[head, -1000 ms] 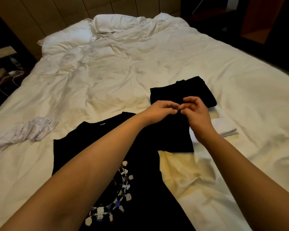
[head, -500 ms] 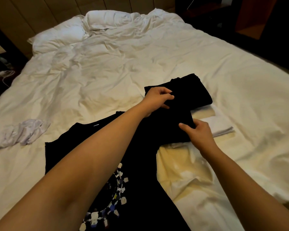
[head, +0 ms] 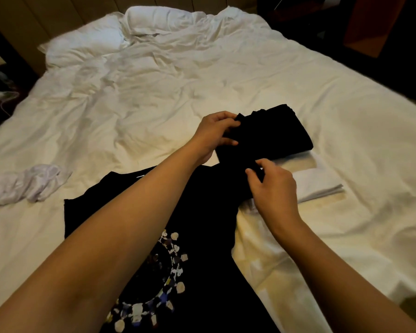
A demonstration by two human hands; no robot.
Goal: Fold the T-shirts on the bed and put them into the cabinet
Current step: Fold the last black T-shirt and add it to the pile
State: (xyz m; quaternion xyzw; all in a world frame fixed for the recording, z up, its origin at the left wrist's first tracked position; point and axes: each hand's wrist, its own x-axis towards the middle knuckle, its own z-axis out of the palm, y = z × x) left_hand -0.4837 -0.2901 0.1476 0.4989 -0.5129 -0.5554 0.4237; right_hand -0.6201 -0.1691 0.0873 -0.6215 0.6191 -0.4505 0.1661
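Observation:
A black T-shirt with a pale printed ring (head: 197, 236) lies flat on the white bed (head: 154, 92) in front of me, partly under my left forearm. My left hand (head: 214, 133) grips the far left corner of its black sleeve, next to a folded black T-shirt (head: 276, 133). My right hand (head: 271, 186) pinches the sleeve's near edge. The folded black shirt sits on a folded white T-shirt (head: 317, 183). A crumpled white T-shirt (head: 31, 183) lies at the left.
Two white pillows (head: 87, 42) lie at the head of the bed against a padded headboard. A dark nightstand with cables (head: 0, 92) stands at the left. Dark floor and a reddish cabinet (head: 370, 25) are at the top right.
My hands were together on the sleeve, then parted. The left hand shifted to the far left corner by the folded black shirt; the right hand came nearer and now pinches the near edge.

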